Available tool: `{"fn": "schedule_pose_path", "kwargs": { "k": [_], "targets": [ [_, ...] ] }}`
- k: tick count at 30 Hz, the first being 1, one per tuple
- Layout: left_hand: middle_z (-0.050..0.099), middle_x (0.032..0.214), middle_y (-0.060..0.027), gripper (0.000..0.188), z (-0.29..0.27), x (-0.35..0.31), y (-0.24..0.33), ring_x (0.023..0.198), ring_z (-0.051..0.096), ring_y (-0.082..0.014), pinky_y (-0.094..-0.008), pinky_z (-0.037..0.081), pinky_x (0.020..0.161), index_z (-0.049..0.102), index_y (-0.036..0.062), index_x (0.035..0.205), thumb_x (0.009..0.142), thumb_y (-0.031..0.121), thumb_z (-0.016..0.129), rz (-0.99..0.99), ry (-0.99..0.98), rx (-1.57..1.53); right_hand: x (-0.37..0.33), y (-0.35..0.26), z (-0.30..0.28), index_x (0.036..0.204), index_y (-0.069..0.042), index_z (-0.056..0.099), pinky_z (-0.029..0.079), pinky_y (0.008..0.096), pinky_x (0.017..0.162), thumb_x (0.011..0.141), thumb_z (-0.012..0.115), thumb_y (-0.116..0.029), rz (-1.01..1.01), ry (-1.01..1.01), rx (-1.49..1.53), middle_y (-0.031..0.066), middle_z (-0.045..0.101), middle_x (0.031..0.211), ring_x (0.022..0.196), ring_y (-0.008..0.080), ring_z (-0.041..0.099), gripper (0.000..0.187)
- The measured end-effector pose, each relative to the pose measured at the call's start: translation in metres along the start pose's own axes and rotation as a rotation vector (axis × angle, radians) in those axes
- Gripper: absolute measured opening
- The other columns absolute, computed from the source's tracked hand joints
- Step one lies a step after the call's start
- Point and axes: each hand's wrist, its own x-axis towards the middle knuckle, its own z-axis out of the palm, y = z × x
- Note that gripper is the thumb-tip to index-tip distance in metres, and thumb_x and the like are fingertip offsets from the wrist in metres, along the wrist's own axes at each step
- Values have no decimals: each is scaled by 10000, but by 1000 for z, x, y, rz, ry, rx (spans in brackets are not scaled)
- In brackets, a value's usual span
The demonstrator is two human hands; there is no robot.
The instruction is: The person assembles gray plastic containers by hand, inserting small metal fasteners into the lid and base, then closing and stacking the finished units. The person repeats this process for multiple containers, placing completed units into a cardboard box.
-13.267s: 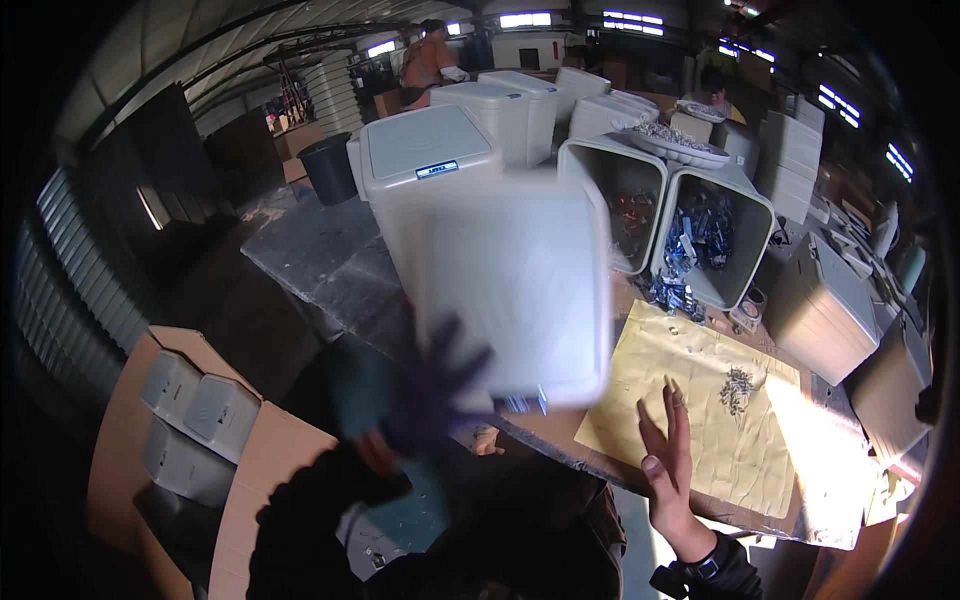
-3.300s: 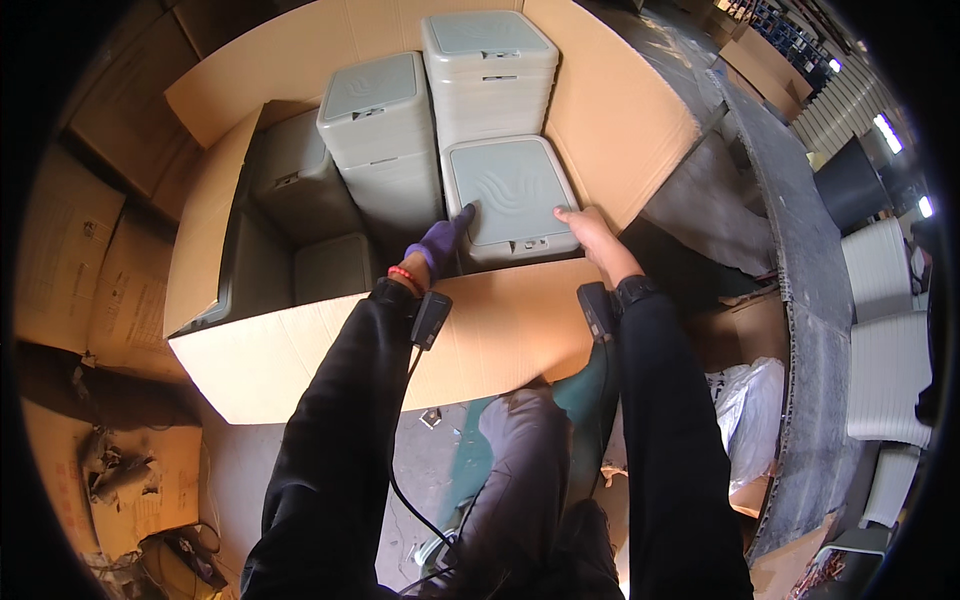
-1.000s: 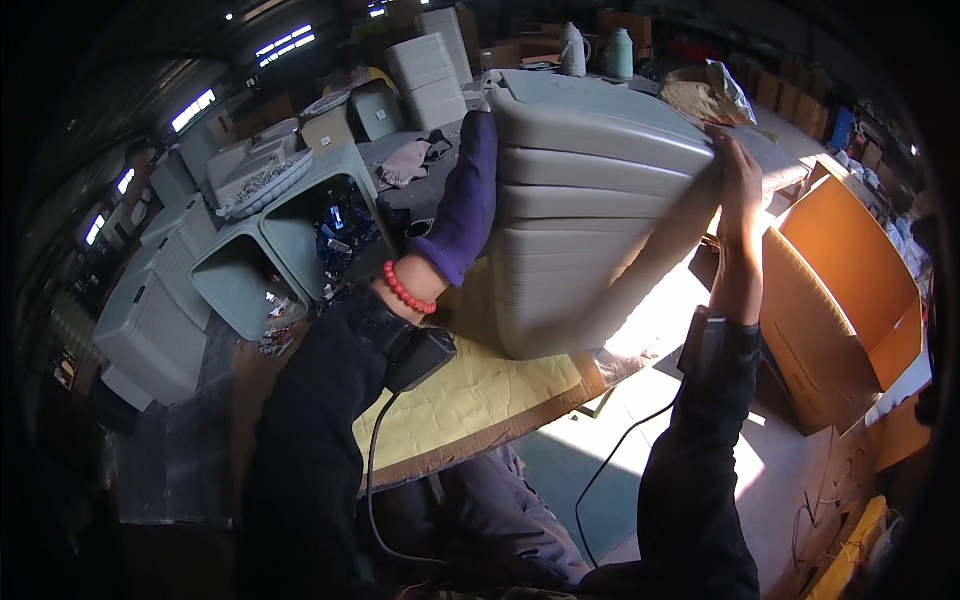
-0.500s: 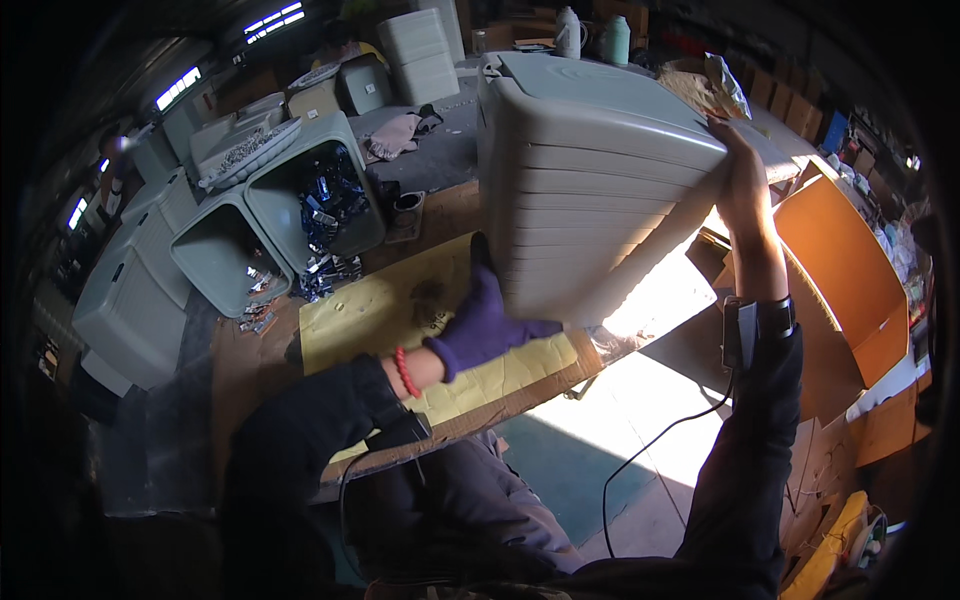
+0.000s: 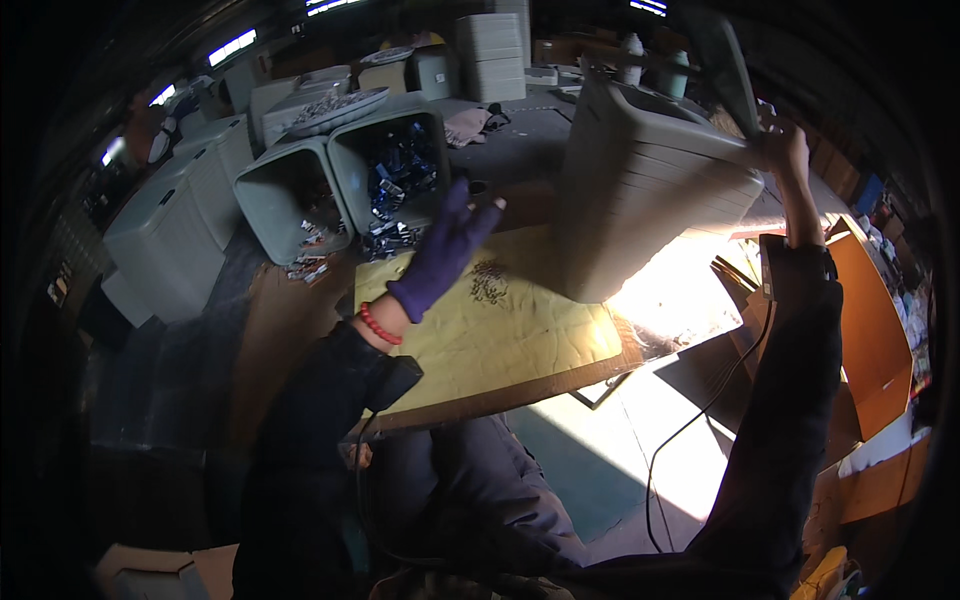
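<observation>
A large pale grey-green plastic bin (image 5: 650, 190) with ridged sides stands tilted at the right of the table. A flat panel of the same colour, which looks like its lid (image 5: 735, 75), is raised above its far right edge. My bare right hand (image 5: 787, 148) is closed at the lower edge of this lid; part of the grip is blurred. My left hand (image 5: 445, 255), in a purple glove, hovers over a yellow sheet (image 5: 520, 330) with its fingers apart and nothing in them. A gap separates it from the bin.
Two open grey bins (image 5: 290, 215) lie on their sides at the left, small shiny metallic pieces (image 5: 395, 185) spilling out. Behind them is a tray (image 5: 335, 110) of small parts. Stacked bins (image 5: 490, 60) stand farther back. An orange-brown cardboard box (image 5: 875, 330) is at the right. A cable hangs from my right arm.
My left hand has let go of the bin's side and moved up and left. The lid has swung up on the right with my right hand at its edge. The whole view has shifted.
</observation>
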Motion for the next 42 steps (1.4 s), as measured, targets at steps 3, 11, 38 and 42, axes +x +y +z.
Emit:
{"fn": "schedule_pose_path", "kwargs": {
  "k": [3, 11, 38, 42],
  "targets": [
    [399, 1526, -198, 790, -99, -33, 41, 1351, 500, -225, -338, 397, 1125, 237, -1, 1576, 969, 170, 711, -43, 305, -506, -43, -87, -20, 1221, -114, 716, 571, 418, 824, 930, 627, -151, -367, 71, 105, 184, 744, 1028, 971, 326, 740, 306],
    [475, 1502, -158, 633, -203, -112, 46, 1408, 442, -251, -386, 356, 1175, 409, 51, 1508, 985, 292, 674, -387, -88, -424, -258, -272, 61, 1258, -13, 687, 554, 350, 978, 920, 715, -34, -755, -1075, 1060, 142, 741, 1156, 1059, 205, 708, 340],
    [685, 897, -13, 249, -167, -207, -14, 841, 587, -74, -281, 488, 768, 671, 4, 1130, 948, 171, 695, -552, 540, -118, -381, -330, 124, 1210, 55, 600, 546, 263, 657, 848, 739, 57, -38, -1539, 1259, 152, 743, 857, 754, 130, 686, 388],
    [683, 809, 5, 195, -171, -208, -13, 750, 585, -57, -257, 469, 685, 716, 3, 978, 939, 193, 698, -621, 414, -80, -442, -385, 142, 972, 50, 715, 547, 251, 705, 852, 739, 61, 115, -1558, 1296, 81, 739, 854, 760, 110, 670, 124]
  ]
}}
